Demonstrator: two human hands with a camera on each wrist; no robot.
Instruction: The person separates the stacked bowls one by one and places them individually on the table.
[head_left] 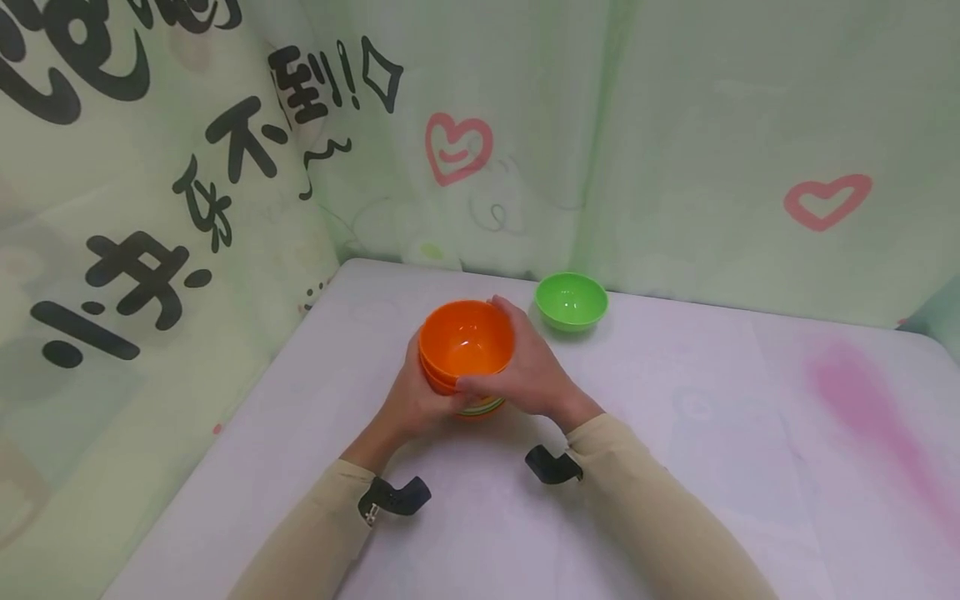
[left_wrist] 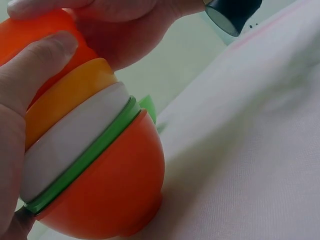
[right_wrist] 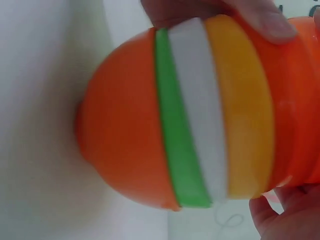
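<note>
A stack of nested bowls stands on the table, held from both sides near its top. Its uppermost orange bowl (head_left: 467,337) faces up, inside shining. My left hand (head_left: 415,402) curls round the left side of the stack, thumb across the front at an orange bowl. Round the top orange bowl's right side, my right hand (head_left: 531,367) grips with its thumb at the near rim and fingers at the far rim. Beneath show a yellow-orange bowl (right_wrist: 245,110), a white bowl (right_wrist: 197,100), a green bowl (right_wrist: 177,130) and a bottom orange bowl (right_wrist: 125,120).
A separate green bowl (head_left: 572,304) sits upright behind the stack, towards the table's back edge. The table (head_left: 675,433) has a pale cloth with a pink patch at the right. Printed curtains (head_left: 690,125) hang behind and at the left.
</note>
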